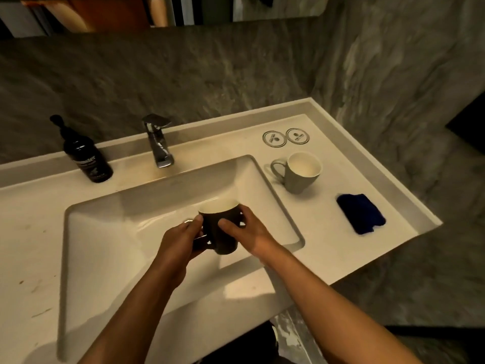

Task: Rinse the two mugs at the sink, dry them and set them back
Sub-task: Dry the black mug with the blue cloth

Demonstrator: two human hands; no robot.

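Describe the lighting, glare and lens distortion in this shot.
Head view: dim, warm light; both hands and the dark mug cast a shadow into the sink; a bright highlight glints on the chrome faucet; the wide lens bows the counter edge; edges look soft.

The light is dim and warm yellow; a bright patch lies on the bench (244,292) front edge; the faucet (157,140) shows glare; edges bend from the wide lens; the whole picture is slightly soft

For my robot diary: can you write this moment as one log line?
step: rinse | both hands hold dark mug over sink | grey mug waits on counter
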